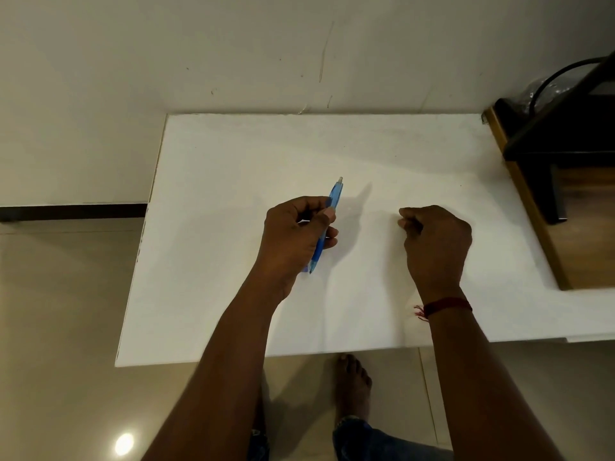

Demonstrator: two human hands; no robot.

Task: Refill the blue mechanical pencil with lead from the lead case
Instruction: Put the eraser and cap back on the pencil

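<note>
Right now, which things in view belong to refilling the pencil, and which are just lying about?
For the job: blue mechanical pencil, gripped by the left hand; right hand, fingers curled, anything pinched too small to tell; white table under them. No lead case in view.
Just lying about: dark stand at the table's right edge; black cable by it.

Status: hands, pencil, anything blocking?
Left hand grips blue mechanical pencil over white table. Right hand curled, pinched; anything held too small to tell. Lead case not in view. Nothing between hands.
</note>
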